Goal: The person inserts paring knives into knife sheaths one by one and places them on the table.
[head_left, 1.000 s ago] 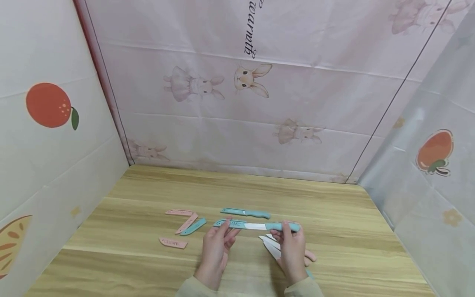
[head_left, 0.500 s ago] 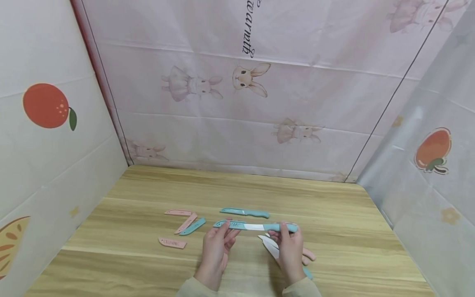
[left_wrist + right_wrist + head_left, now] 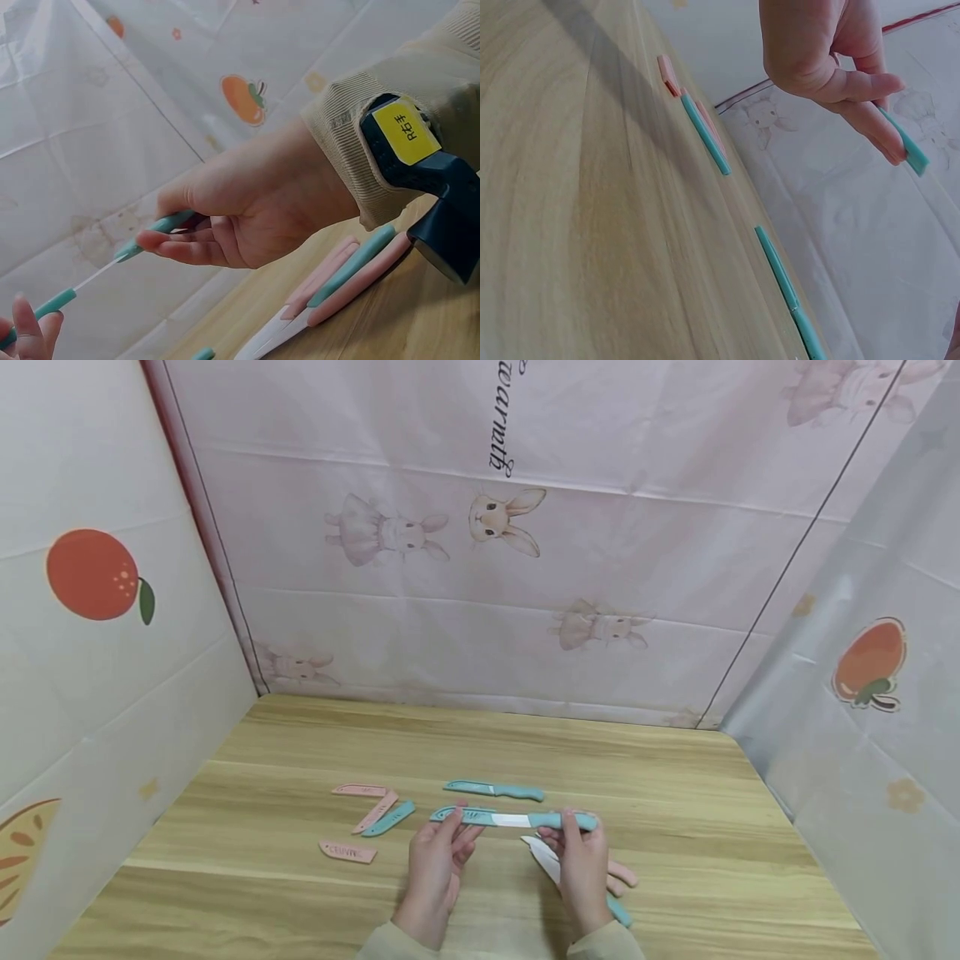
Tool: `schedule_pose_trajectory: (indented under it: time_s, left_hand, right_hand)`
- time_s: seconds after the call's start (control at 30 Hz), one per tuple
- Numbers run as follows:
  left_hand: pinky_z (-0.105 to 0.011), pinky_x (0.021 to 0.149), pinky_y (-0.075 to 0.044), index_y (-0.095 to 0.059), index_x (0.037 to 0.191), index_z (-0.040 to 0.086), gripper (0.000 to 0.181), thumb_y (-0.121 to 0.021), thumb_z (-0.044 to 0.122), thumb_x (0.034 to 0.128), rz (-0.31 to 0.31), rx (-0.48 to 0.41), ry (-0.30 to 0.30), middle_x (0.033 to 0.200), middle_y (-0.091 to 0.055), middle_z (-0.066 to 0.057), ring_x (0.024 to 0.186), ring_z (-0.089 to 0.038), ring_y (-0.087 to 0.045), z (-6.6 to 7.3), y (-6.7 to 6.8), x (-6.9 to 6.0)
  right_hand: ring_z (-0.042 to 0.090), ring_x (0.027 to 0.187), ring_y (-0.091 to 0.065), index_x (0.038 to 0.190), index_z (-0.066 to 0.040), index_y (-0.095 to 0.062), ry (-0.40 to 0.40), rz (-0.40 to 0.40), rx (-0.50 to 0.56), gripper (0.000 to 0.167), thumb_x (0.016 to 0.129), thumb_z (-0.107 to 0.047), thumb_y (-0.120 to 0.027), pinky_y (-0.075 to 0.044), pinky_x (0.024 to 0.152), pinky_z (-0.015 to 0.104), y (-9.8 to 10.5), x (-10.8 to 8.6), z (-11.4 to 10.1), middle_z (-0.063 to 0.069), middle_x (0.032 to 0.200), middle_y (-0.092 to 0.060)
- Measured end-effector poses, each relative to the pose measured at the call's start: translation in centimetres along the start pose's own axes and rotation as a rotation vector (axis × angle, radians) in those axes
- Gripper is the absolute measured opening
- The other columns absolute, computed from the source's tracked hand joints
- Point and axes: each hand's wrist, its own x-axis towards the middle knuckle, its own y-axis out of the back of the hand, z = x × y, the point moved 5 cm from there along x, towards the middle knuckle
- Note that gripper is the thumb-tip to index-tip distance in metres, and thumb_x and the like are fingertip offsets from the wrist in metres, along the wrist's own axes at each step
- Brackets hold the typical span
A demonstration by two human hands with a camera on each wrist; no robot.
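Note:
Above the table, my left hand (image 3: 433,868) pinches a teal knife sheath (image 3: 474,817) between thumb and fingers. My right hand (image 3: 585,868) grips the teal handle (image 3: 547,821) of a knife with a white blade (image 3: 512,820). The blade's front part is inside the sheath, and a short white stretch shows between sheath and handle. Knife and sheath lie in one line, nearly level. In the left wrist view the right hand's fingers curl round the knife handle (image 3: 171,220). The right wrist view shows the left hand holding the sheath (image 3: 909,146).
Behind the hands lies a sheathed teal knife (image 3: 495,790). To the left are pink sheaths (image 3: 348,852) and a teal sheath (image 3: 390,819). Unsheathed knives (image 3: 330,289) with pink and teal handles lie beneath my right hand. Printed cloth walls (image 3: 450,635) surround the wooden table (image 3: 247,827).
My right hand has shifted slightly left with the knife, and the white stretch of blade showing outside the sheath is a little shorter. My left hand stays about where it was.

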Motion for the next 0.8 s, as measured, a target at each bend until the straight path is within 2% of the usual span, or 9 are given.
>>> schedule_pose_trajectory:
  time_s: [0.33, 0.57, 0.8]
  left_hand:
    - [-0.014, 0.061, -0.053, -0.041, 0.122, -0.012, 0.037, -0.049, 0.016, 0.0981, 0.014, 0.003, 0.006, 0.119, -0.060, -0.018, 0.087, -0.014, -0.068, -0.06, 0.11, 0.02]
    - [-0.015, 0.061, -0.053, -0.042, 0.126, -0.009, 0.041, -0.051, 0.019, 0.0971, 0.003, 0.015, 0.039, 0.106, -0.066, -0.016, 0.085, -0.014, -0.068, -0.60, -0.08, -0.16]
    - [-0.016, 0.062, -0.054, -0.043, 0.126, -0.008, 0.039, -0.050, 0.018, 0.0975, 0.005, 0.009, 0.031, 0.106, -0.066, -0.016, 0.086, -0.015, -0.068, -0.72, -0.23, -0.05]
  right_hand:
    - [0.009, 0.065, -0.063, 0.098, 0.001, -0.040, -0.005, -0.015, -0.008, 0.009, 0.100, -0.007, -0.041, -0.056, 0.067, 0.024, -0.35, -0.21, -0.05, 0.002, 0.075, -0.063]
    - [0.010, 0.068, -0.063, 0.099, 0.000, -0.040, -0.029, -0.054, -0.019, 0.010, 0.100, -0.010, -0.042, -0.056, 0.069, 0.023, -0.84, -0.33, 0.37, 0.002, 0.076, -0.064]
    - [0.010, 0.069, -0.063, 0.101, -0.001, -0.039, -0.032, -0.056, -0.028, 0.012, 0.100, -0.012, -0.042, -0.056, 0.072, 0.024, -0.92, -0.29, 0.45, 0.002, 0.078, -0.064]
